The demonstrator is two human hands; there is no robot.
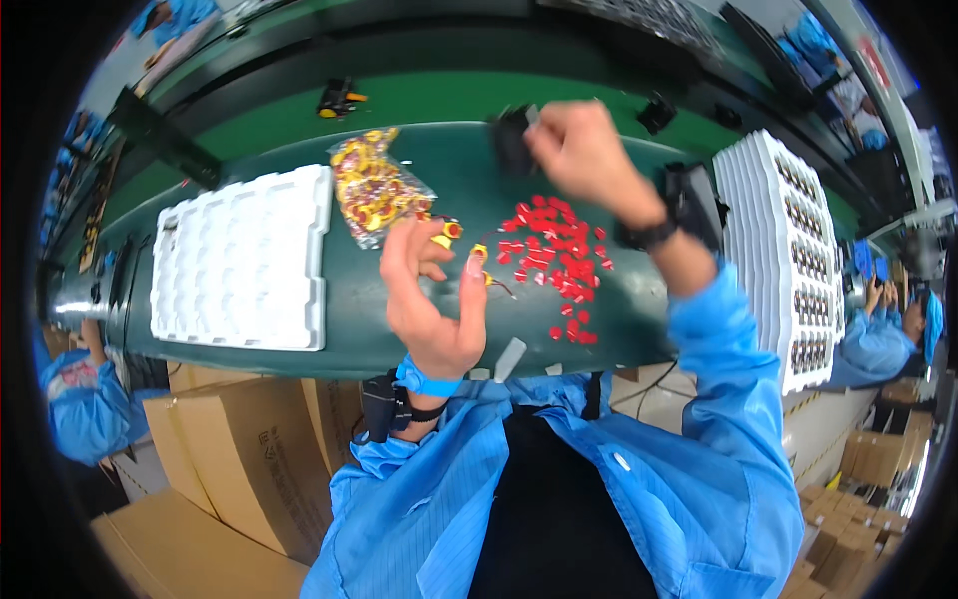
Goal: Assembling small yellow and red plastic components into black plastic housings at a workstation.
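My left hand is over the green table, thumb and fingers apart. Small yellow parts with thin dark wires are at its fingertips; I cannot tell whether they are gripped or lying there. A clear bag of yellow and red parts lies just beyond this hand. My right hand is farther out, its fingers pinched together beside a blurred black block. A pale bit shows at those fingertips, too smeared to name. Many small red pieces are scattered between the hands.
A white moulded tray lies at left. Stacked white trays holding small dark parts stand at right, near a black object behind my right wrist. A pale grey strip lies at the table's near edge. Cardboard boxes stand below left; co-workers sit around.
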